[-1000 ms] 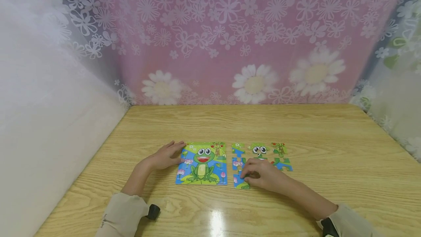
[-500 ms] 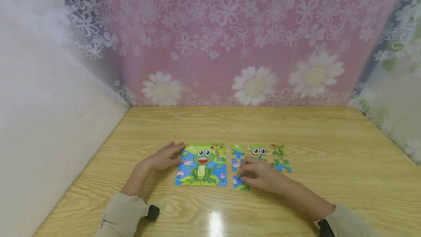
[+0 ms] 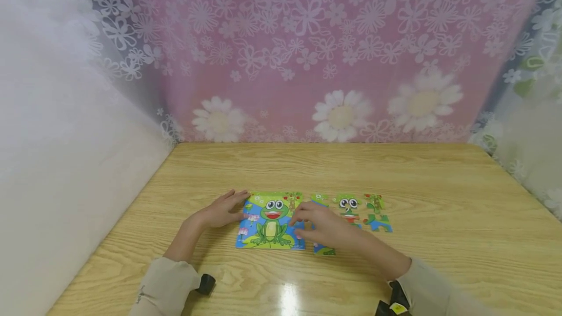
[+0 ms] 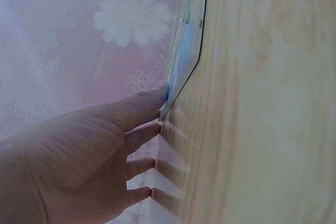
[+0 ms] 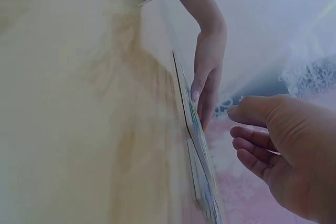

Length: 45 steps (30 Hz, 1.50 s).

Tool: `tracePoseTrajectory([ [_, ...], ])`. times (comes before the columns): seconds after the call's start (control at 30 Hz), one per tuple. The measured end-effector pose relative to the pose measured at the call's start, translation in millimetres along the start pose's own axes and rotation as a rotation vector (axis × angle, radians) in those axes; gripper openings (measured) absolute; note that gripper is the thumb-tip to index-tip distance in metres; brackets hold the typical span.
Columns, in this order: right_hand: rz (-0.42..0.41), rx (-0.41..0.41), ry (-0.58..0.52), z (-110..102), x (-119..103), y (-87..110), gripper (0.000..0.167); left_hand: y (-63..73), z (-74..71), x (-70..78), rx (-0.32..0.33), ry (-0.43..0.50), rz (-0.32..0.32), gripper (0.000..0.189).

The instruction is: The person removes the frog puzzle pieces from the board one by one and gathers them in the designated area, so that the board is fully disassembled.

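A square frog picture board (image 3: pixel 271 230) lies flat on the table. My left hand (image 3: pixel 219 211) rests at its left edge with fingers spread; in the left wrist view the thumb (image 4: pixel 152 98) touches the board's corner. Over the right edge of the board hovers my right hand (image 3: pixel 322 226), fingers loosely bent and apart, and the right wrist view shows nothing between them. Right of the board lie loose frog jigsaw pieces: the eyes piece (image 3: pixel 348 203), a tree piece (image 3: pixel 374 202), a blue and green piece (image 3: pixel 379 223) and several others, some partly hidden under my right hand.
The wooden table (image 3: pixel 210 165) reaches back to a pink flowered curtain (image 3: pixel 272 62). A white cloth (image 3: pixel 79 160) hangs along the left side. Black straps with small devices sit at both cuffs, one on the left sleeve (image 3: pixel 167 282).
My right hand has moved left from the loose pieces to over the board's right edge, and its fingers have parted. The left hand stays in place at the board's left edge.
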State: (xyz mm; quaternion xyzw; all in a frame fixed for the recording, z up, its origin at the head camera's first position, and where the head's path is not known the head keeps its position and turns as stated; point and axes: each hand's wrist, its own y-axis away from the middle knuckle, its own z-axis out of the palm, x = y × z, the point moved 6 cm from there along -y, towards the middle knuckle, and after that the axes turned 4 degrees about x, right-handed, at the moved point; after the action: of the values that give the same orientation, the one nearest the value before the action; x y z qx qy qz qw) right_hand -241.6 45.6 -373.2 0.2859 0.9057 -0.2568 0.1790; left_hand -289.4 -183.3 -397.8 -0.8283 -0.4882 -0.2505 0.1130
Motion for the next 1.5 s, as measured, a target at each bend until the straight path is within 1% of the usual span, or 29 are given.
tracePoseTrajectory([
  [0.13,0.026,-0.046,0.024,13,0,-13.0,0.017,-0.1,0.0,3.3,-0.005,-0.001,0.001,0.062],
  [0.2,0.041,-0.083,0.047,21,1,-18.3,0.019,-0.7,0.1,3.8,-0.005,-0.006,-0.001,0.063],
  [0.3,0.073,-0.124,0.087,31,4,-23.2,0.023,-1.9,0.3,3.8,-0.004,-0.006,-0.003,0.064],
  [0.43,0.119,-0.149,0.097,37,4,-25.4,0.024,-2.9,0.5,3.6,-0.001,-0.013,0.001,0.064],
  [0.7,0.125,-0.158,0.047,38,0,-27.6,0.021,-3.8,1.4,-1.8,0.001,-0.019,-0.006,0.064],
  [0.93,0.126,-0.148,0.023,39,-2,-27.3,0.025,-2.3,2.3,-4.0,0.004,-0.010,-0.001,0.062],
  [1.27,0.088,-0.138,-0.038,35,-6,-27.8,0.023,-4.3,2.2,-7.1,0.011,-0.018,-0.004,0.062],
  [1.5,0.083,-0.118,-0.064,36,-4,-27.0,0.021,-3.6,2.1,-6.1,0.008,-0.019,-0.012,0.062],
])
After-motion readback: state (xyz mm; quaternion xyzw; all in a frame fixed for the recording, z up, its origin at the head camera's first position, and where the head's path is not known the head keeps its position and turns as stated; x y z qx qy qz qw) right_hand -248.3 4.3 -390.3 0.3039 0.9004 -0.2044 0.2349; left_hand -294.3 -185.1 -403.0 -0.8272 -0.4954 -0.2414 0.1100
